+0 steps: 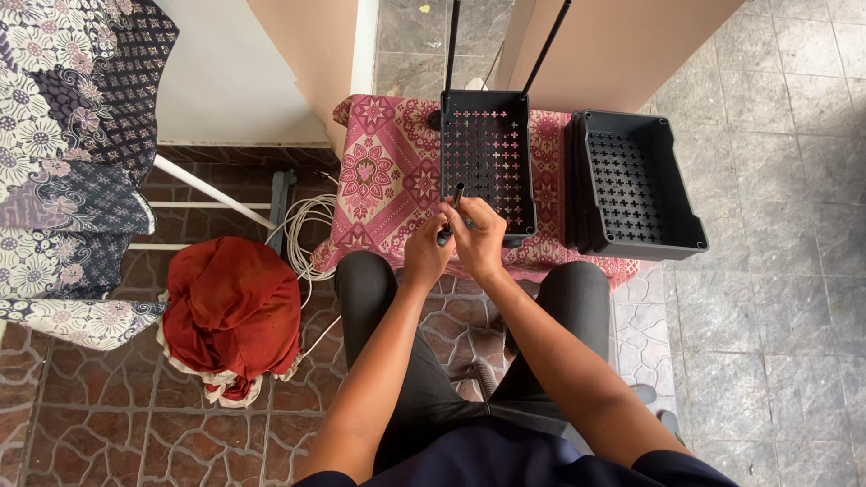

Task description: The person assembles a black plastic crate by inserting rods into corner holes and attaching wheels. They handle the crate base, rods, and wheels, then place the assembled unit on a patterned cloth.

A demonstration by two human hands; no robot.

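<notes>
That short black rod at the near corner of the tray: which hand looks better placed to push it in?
Probably the right hand: it grips the short black rod near its top, beside the black perforated tray. The left hand sits lower, at its bottom end.

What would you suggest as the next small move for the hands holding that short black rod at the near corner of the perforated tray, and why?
Probably steady the short black rod upright and press it down into the near-left corner of the perforated black tray. Both the left hand and the right hand grip it right at that corner, and two black rods already stand at the far corners.
</notes>
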